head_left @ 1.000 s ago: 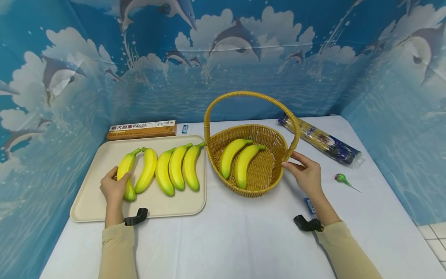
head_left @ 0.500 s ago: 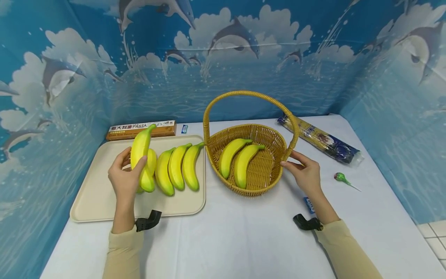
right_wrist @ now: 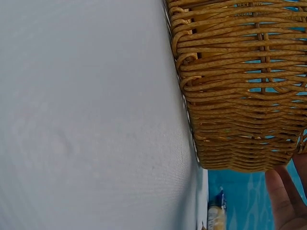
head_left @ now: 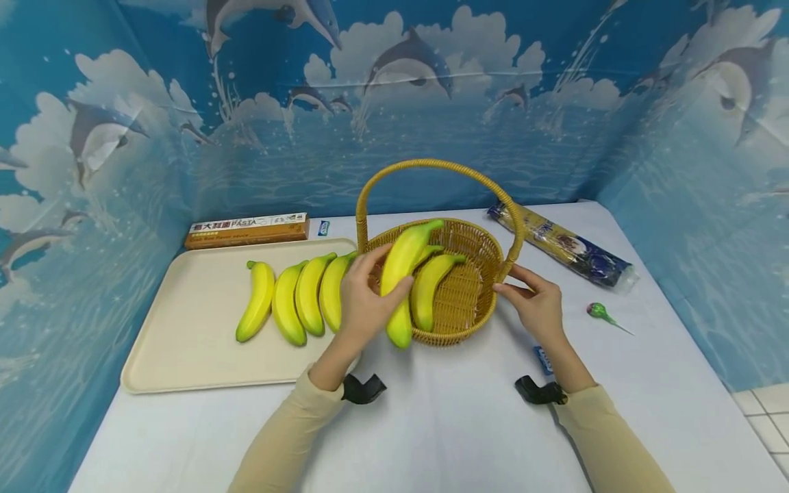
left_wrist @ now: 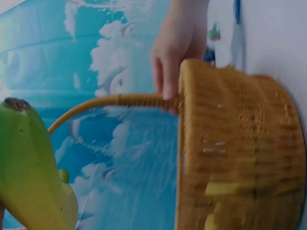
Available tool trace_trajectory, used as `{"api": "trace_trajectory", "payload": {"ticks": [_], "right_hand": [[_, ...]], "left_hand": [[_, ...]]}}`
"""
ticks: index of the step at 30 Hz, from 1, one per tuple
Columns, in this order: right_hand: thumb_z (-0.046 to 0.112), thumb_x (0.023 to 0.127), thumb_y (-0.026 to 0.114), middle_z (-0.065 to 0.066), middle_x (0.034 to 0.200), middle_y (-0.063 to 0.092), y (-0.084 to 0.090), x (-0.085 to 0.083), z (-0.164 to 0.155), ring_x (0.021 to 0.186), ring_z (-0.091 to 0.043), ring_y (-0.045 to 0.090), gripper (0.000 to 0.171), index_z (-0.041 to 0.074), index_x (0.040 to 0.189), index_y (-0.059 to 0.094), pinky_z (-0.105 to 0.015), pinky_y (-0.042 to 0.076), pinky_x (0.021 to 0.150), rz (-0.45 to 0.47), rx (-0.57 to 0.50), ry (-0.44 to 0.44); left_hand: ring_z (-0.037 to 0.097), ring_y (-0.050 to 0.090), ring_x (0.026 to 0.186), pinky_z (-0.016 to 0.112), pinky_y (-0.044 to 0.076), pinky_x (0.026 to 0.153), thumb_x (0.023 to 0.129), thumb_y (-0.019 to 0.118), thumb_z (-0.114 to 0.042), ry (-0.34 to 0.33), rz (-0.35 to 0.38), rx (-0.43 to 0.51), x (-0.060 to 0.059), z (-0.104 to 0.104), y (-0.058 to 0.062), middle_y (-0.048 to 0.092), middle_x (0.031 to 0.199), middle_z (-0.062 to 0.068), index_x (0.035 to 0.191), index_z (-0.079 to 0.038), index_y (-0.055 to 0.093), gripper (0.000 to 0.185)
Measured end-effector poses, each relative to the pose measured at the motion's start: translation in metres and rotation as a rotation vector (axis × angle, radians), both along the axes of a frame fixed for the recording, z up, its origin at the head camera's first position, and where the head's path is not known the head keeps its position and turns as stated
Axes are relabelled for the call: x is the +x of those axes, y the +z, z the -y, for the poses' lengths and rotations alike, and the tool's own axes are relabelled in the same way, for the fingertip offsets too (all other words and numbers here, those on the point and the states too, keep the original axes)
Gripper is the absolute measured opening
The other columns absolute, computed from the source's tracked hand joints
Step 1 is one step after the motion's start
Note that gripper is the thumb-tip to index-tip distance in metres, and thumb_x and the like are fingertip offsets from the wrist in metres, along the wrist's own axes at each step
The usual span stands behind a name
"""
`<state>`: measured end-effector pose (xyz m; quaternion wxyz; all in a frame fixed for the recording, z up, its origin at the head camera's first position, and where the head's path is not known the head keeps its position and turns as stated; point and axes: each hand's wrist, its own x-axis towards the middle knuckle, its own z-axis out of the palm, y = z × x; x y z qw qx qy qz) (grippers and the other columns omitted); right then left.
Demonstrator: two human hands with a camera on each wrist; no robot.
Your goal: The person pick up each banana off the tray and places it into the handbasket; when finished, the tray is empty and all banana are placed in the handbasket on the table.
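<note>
My left hand [head_left: 372, 287] grips a yellow banana [head_left: 402, 270] and holds it over the left rim of the wicker basket [head_left: 471, 301]. The left wrist view shows this banana [left_wrist: 29, 182] close up beside the basket [left_wrist: 240, 153]. Two more bananas [head_left: 433, 284] lie inside the basket, one partly hidden behind the held one. My right hand [head_left: 535, 301] rests with straight fingers against the basket's right side, at the foot of the handle [head_left: 431, 166]; its fingers [left_wrist: 168, 72] lie on that joint. Several bananas [head_left: 290, 301] lie side by side on the beige tray [head_left: 179, 342].
A pasta box [head_left: 249, 230] lies behind the tray. A long spaghetti packet [head_left: 561, 245], a lollipop [head_left: 600, 313] and a small blue sachet [head_left: 545, 359] lie right of the basket. Dolphin-print walls close in the white table [head_left: 444, 424] on three sides.
My left hand lifted the leftmost banana off the tray and carried it right, to the basket's left rim. The right hand stayed on the basket.
</note>
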<state>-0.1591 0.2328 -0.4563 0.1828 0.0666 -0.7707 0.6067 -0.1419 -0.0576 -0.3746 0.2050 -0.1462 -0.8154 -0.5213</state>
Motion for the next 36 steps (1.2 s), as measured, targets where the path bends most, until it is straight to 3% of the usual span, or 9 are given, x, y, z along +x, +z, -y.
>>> {"api": "trace_trajectory", "payload": {"ticks": [5,10,14,17,21,24,29,36], "right_hand": [[-0.006,0.083,0.071,0.023,0.105,0.063,0.016,0.008,0.006,0.082,0.009,0.067,0.042,-0.01,0.124,0.061,-0.012,0.053,0.074,0.016,0.011,-0.003],[-0.004,0.084,0.071,0.008,0.108,0.066,0.029,0.014,0.013,0.081,0.01,0.066,0.042,-0.011,0.124,0.061,-0.012,0.053,0.074,0.047,0.058,-0.024],[-0.004,0.084,0.072,-0.008,0.112,0.068,0.029,0.013,0.013,0.081,0.01,0.066,0.042,-0.011,0.124,0.061,-0.012,0.053,0.073,0.043,0.074,-0.032],[-0.004,0.083,0.072,-0.007,0.111,0.068,0.023,0.01,0.01,0.081,0.01,0.066,0.043,-0.01,0.124,0.061,-0.012,0.053,0.072,0.041,0.064,-0.028],[0.0,0.083,0.073,0.011,0.108,0.067,0.008,0.004,0.001,0.082,0.009,0.067,0.045,-0.004,0.126,0.063,-0.012,0.053,0.072,0.043,0.037,-0.026],[0.004,0.084,0.074,0.015,0.109,0.067,0.0,0.0,-0.003,0.082,0.009,0.067,0.045,-0.001,0.127,0.064,-0.012,0.054,0.073,0.034,0.04,-0.029],[0.005,0.084,0.074,0.018,0.108,0.066,-0.001,0.0,-0.004,0.083,0.009,0.067,0.044,-0.001,0.126,0.064,-0.013,0.054,0.073,0.024,0.048,-0.03],[0.003,0.084,0.074,0.008,0.111,0.069,0.001,-0.001,-0.001,0.083,0.008,0.067,0.044,-0.003,0.127,0.063,-0.013,0.054,0.073,0.029,0.037,-0.019]], "left_hand": [[0.023,0.059,0.092,0.031,0.048,0.073,0.083,0.073,-0.03,-0.043,0.077,-0.107,-0.019,-0.039,-0.012,0.064,0.109,0.012,0.131,-0.008,0.06,0.054],[0.023,0.059,0.095,0.034,0.047,0.077,0.085,0.072,-0.034,-0.014,0.186,-0.19,-0.036,-0.062,-0.028,0.064,0.114,0.01,0.133,-0.011,0.059,0.055],[0.022,0.059,0.096,0.032,0.048,0.077,0.086,0.072,-0.036,-0.002,0.263,-0.24,-0.045,-0.075,-0.038,0.063,0.112,0.009,0.135,-0.012,0.057,0.057],[0.021,0.059,0.099,0.032,0.048,0.078,0.086,0.072,-0.037,0.005,0.297,-0.31,-0.05,-0.083,-0.045,0.063,0.116,0.009,0.136,-0.011,0.056,0.058],[0.022,0.059,0.105,0.034,0.049,0.081,0.088,0.071,-0.038,-0.003,0.319,-0.424,-0.053,-0.091,-0.049,0.062,0.123,0.009,0.138,-0.012,0.054,0.059],[0.023,0.058,0.112,0.037,0.05,0.088,0.088,0.07,-0.039,-0.016,0.328,-0.486,-0.052,-0.095,-0.051,0.06,0.127,0.009,0.14,-0.013,0.053,0.06],[0.025,0.056,0.118,0.039,0.052,0.091,0.089,0.069,-0.041,-0.01,0.336,-0.557,-0.05,-0.096,-0.053,0.058,0.131,0.011,0.141,-0.012,0.052,0.062],[0.024,0.058,0.115,0.039,0.055,0.086,0.088,0.07,-0.042,0.036,0.338,-0.623,-0.051,-0.095,-0.054,0.059,0.128,0.013,0.138,-0.011,0.054,0.062]]}}
